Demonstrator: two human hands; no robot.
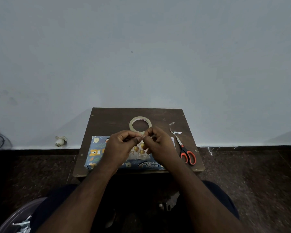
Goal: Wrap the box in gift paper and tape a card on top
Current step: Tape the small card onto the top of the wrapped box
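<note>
We see both hands raised over the small dark wood counter (107, 121), meeting at its centre. The left hand (120, 145) and right hand (160, 145) have fingers curled in, thumb and forefinger tips pressed together at the point where the two hands touch; they pinch a tiny pale bit there, prob. a piece of tape (142, 136), too small for us to be sure.

Under the hands lies the wrapped box (95, 153), covered in blue gift paper w/ bears and leaves, flat on the counter's near half, from approx. 9 o'clock across to 3 o'clock of the hands. On top of it sits the card (138, 151), pale w/ gold balls printed on it, just at 6 o'clock of the fingertips and partly hidden by both hands. We cannot tell if it's stuck down.

At 12 o'clock of the hands, the tape roll (140, 125) lies flat on the counter, its near rim hidden behind the knuckles. At 3 o'clock, the scissors (186, 153) w/ orange-and-black handles lie closed, blades pointing away from us. A curled paper scrap (174, 130) sits just past the blade tips.

Off the counter: a small white item (60, 141) by the wall at 9 o'clock, and a bin (12, 217) w/ paper strips at 7 o'clock near our knee.
</note>
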